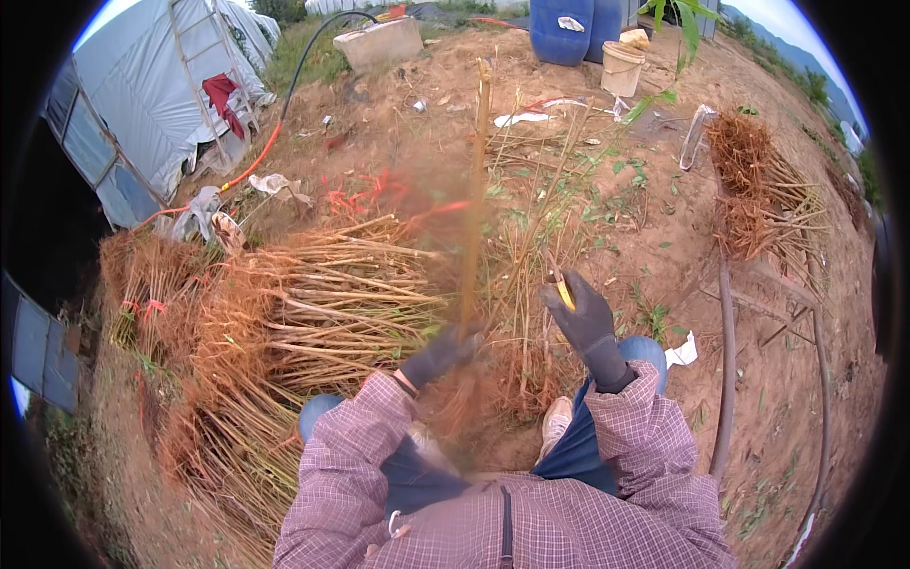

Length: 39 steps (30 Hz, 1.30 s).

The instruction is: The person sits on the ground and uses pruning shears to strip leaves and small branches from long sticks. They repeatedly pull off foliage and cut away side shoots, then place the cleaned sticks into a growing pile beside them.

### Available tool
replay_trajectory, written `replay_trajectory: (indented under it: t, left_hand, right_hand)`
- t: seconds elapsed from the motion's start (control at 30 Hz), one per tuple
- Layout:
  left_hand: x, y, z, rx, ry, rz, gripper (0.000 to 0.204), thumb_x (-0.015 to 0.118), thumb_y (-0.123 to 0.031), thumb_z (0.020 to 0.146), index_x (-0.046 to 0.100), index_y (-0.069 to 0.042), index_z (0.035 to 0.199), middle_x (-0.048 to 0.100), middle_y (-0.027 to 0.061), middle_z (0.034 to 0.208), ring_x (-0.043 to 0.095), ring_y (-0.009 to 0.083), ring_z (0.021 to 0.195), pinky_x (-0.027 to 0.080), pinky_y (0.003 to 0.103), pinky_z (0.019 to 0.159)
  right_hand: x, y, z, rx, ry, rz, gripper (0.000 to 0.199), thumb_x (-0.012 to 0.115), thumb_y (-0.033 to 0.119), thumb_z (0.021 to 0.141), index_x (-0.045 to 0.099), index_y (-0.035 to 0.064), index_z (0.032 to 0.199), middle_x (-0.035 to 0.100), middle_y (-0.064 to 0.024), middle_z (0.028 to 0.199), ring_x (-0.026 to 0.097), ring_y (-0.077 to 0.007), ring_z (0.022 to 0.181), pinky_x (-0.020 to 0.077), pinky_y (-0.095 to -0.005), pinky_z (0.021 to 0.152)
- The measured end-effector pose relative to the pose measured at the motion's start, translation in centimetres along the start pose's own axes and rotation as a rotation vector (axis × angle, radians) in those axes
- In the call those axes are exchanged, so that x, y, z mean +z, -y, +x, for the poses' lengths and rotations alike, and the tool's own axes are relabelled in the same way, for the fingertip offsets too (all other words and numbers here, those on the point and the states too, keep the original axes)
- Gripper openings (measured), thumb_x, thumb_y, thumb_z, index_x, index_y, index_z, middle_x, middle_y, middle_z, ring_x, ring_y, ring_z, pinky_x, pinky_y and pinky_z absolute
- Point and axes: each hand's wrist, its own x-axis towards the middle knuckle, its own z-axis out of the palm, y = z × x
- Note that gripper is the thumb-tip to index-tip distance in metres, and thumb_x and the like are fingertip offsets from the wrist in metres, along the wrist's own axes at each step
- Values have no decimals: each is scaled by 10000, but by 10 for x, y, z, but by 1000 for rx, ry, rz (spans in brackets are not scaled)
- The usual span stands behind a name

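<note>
My left hand (439, 357), in a dark glove, is closed around a bare-stemmed sapling (477, 180). The sapling stands upright in front of me, smeared by motion, with its reddish roots hanging below the hand. My right hand (588, 322), gloved too, grips yellow-handled pruning shears (565, 290) whose thin metal end points up and away. Between the hands, other rooted saplings (531, 351) stand or lean near my feet. Left of my left hand lies a large pile of cut saplings (351, 303), brown roots facing left and stems facing right.
Another root bundle (744, 180) rests on a low frame at the right, beside a dark hose or pipe (727, 370). Blue barrels (561, 33), a pale bucket (622, 70) and a stone trough (379, 43) stand at the back. An orange hose (261, 156) runs by the white-covered shed (142, 85).
</note>
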Motion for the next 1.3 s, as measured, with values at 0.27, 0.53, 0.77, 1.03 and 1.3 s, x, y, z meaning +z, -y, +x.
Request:
replay_trajectory:
  t: [0.27, 0.53, 0.77, 1.03, 1.3]
  left_hand:
    - [3, -8, 5, -94, 4, 103, 509, 660, -467, 913, 603, -35, 1176, 610, -17, 797, 548, 68, 630, 461, 220, 537]
    - [-6, 15, 16, 75, -86, 259, 504, 692, -402, 907, 583, 14, 1171, 621, 18, 810, 547, 81, 648, 455, 244, 538]
    - [5, -7, 6, -23, -94, 239, 474, 662, -387, 931, 579, 26, 1149, 631, 48, 857, 569, 109, 678, 487, 266, 598]
    - [-3, 12, 3, -151, -123, 153, 523, 638, -434, 938, 519, -10, 1221, 568, 28, 909, 543, 112, 731, 467, 275, 636]
    - [16, -82, 94, -82, -201, -410, 342, 632, -365, 950, 510, -89, 1111, 615, 51, 889, 635, 192, 957, 576, 337, 740]
  right_hand:
    - [-11, 17, 29, 66, -226, -231, 552, 637, 491, 879, 576, 48, 1202, 644, -168, 997, 642, -321, 920, 502, -393, 789]
    - [43, -24, 9, 379, 174, 935, 391, 651, 377, 921, 634, 41, 1121, 567, -20, 752, 531, -64, 699, 465, -250, 623]
    - [22, -27, 36, 432, 59, 923, 396, 611, 421, 950, 609, 31, 1021, 566, -5, 698, 536, -93, 576, 457, -245, 545]
    - [-43, -2, 71, 376, -30, 924, 286, 619, 316, 963, 588, 33, 981, 543, 1, 695, 502, -87, 554, 448, -249, 527]
    - [32, 5, -17, 96, 177, 389, 669, 787, 454, 774, 549, 21, 1225, 654, -142, 928, 631, -214, 842, 517, -374, 781]
